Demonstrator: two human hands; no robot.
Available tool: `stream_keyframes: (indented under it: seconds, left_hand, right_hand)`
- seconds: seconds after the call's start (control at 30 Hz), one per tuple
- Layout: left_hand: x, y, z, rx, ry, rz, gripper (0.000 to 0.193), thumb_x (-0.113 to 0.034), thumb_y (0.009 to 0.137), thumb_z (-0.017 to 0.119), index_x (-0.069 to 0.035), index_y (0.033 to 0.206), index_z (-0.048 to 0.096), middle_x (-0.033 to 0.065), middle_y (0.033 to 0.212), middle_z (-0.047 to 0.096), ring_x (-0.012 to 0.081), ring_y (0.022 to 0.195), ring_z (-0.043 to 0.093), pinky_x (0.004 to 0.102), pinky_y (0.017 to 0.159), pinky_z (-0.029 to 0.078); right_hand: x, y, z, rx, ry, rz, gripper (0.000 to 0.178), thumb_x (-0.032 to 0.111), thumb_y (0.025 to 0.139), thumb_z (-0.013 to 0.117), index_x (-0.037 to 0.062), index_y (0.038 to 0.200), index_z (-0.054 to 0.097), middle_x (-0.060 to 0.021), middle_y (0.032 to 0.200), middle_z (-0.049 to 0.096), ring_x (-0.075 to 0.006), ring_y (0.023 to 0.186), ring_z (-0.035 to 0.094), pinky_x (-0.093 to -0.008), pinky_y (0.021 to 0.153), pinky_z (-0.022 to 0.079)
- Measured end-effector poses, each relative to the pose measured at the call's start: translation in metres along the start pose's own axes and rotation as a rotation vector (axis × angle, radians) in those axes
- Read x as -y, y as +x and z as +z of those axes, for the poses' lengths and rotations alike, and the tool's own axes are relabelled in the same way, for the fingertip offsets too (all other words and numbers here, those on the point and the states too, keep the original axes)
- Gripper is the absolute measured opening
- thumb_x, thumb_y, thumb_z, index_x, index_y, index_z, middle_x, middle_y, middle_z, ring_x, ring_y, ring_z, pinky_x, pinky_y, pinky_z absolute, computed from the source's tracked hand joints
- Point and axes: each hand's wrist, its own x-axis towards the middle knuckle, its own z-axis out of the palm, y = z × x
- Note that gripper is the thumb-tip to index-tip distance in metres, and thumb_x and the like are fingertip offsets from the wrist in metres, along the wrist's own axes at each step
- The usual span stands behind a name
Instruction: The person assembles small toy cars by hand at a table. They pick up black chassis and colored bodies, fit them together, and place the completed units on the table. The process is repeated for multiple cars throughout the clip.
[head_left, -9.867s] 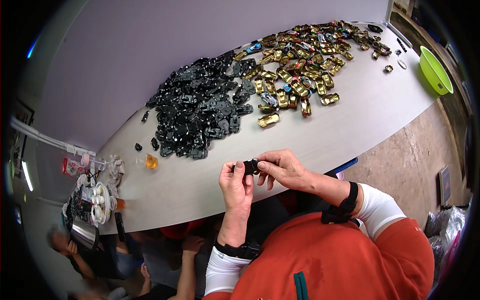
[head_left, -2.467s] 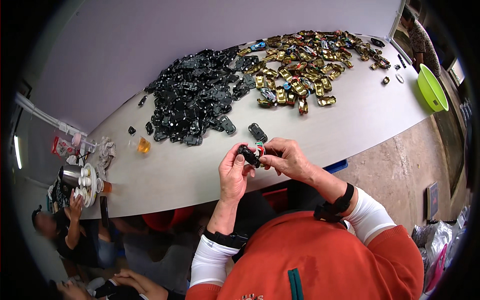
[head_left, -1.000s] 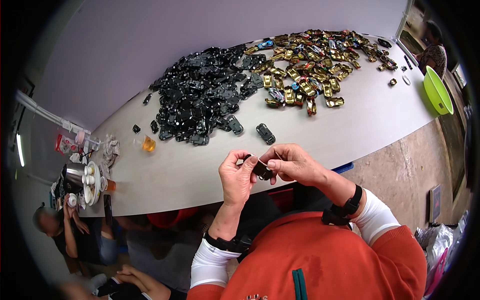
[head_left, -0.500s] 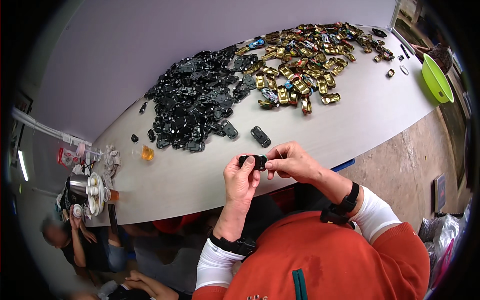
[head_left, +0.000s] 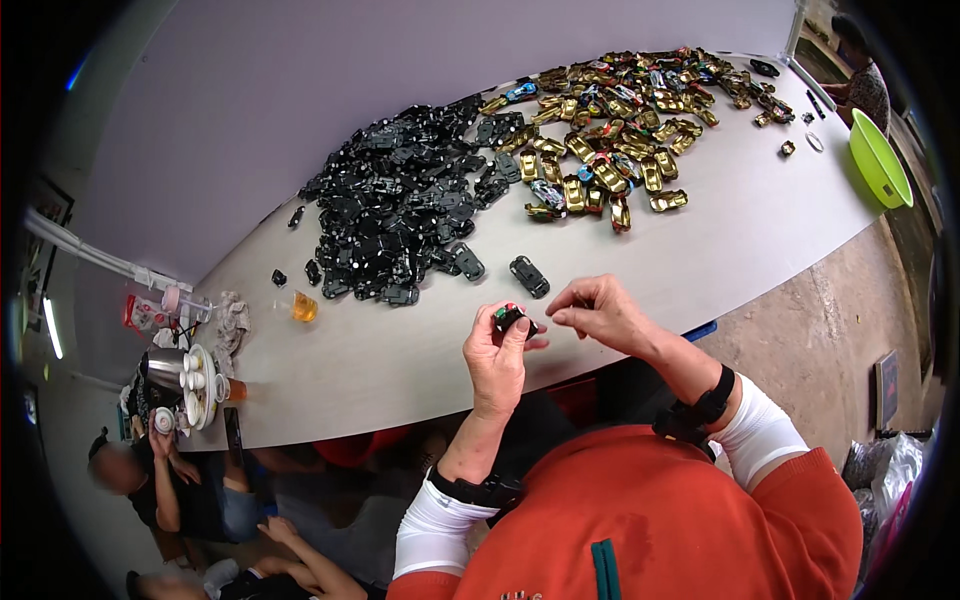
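My left hand (head_left: 496, 366) is closed around a small toy car (head_left: 510, 318) above the table's near edge. The car's dark side shows, with a bit of red and green; my fingers and thumb cover the rest. Just to its right, apart from the car, hovers my right hand (head_left: 610, 318). Its thumb and fingertips are drawn together, and whatever they may hold is too small to make out. A single black toy-car base (head_left: 529, 276) lies on the table just beyond my hands.
A big heap of black car bases (head_left: 390, 200) covers the middle left of the table (head_left: 680, 260). Gold and coloured toy cars (head_left: 610, 175) spread behind on the right. A green basin (head_left: 880, 160) stands far right. Left are an amber drink cup (head_left: 304, 307), a tray of cups (head_left: 201, 385) and seated people.
My right hand has moved off the toy car, slightly to the right. My left hand has turned the car, so red and green now show on it. The view has shifted a little.
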Motion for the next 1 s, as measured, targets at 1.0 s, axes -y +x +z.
stream_keyframes:
  seconds: [1.0]
  left_hand:
    - [-0.014,-0.002,-0.022,0.221,0.193,-0.429,0.008,-0.008,0.082,0.063,-0.003,0.088,0.059,-0.0012,0.065,0.053,0.0051,0.049,0.049,0.0160,0.038,0.034]
  right_hand:
    - [0.011,-0.007,0.012,-0.019,-0.097,-0.038,0.012,0.006,0.083,0.054,-0.0016,0.087,0.062,-0.0077,0.068,0.061,-0.0117,0.062,0.058,-0.0260,0.054,0.046]
